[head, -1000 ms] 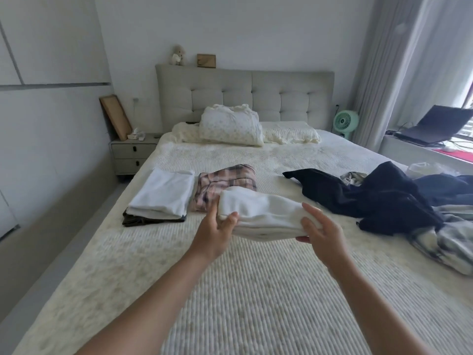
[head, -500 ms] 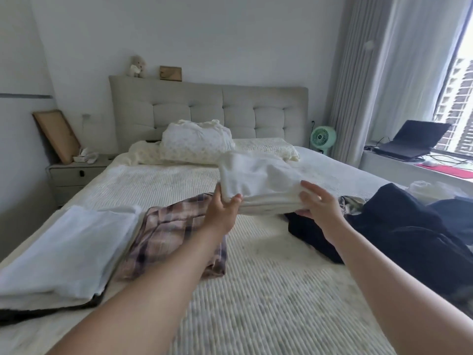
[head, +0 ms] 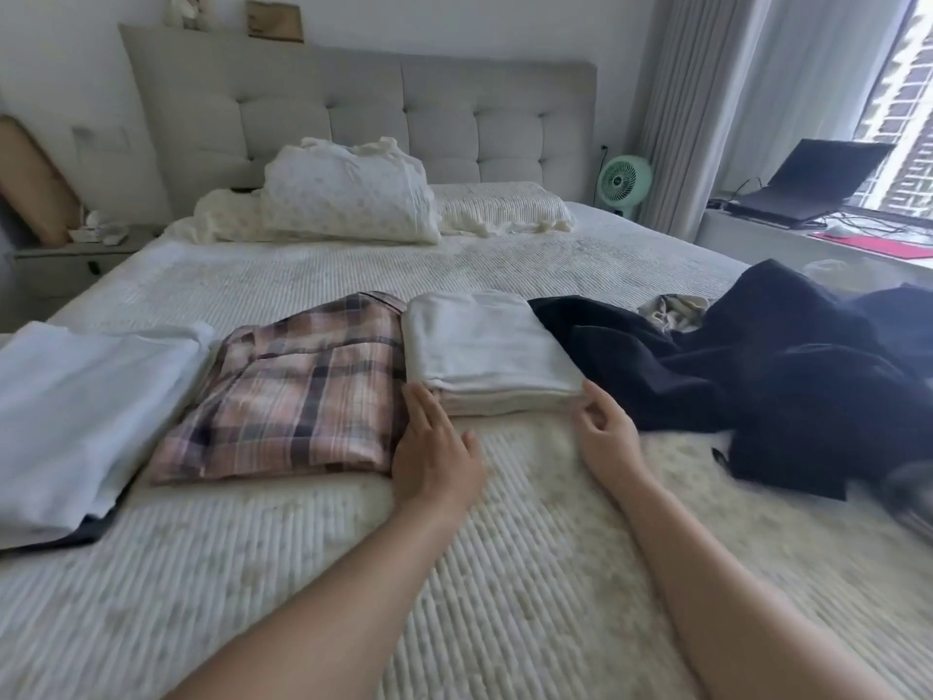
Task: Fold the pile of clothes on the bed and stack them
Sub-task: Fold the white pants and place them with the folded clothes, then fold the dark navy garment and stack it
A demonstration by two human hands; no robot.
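Setting down is done: the folded white cotton garment [head: 484,346] I carried a second ago now lies on the bed [head: 505,573], centre frame, beside the folded plaid shirt [head: 303,391]. Left hand [head: 434,457] flat, right hand [head: 603,437] relaxed, both released. The dark heap [head: 757,376] waits at right.

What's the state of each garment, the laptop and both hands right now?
white folded garment: folded, flat on bed
plaid shirt: folded
pale blue garment: folded, atop a dark item
dark clothes pile: unfolded
laptop: lid open
left hand: open
right hand: open, fingers loose
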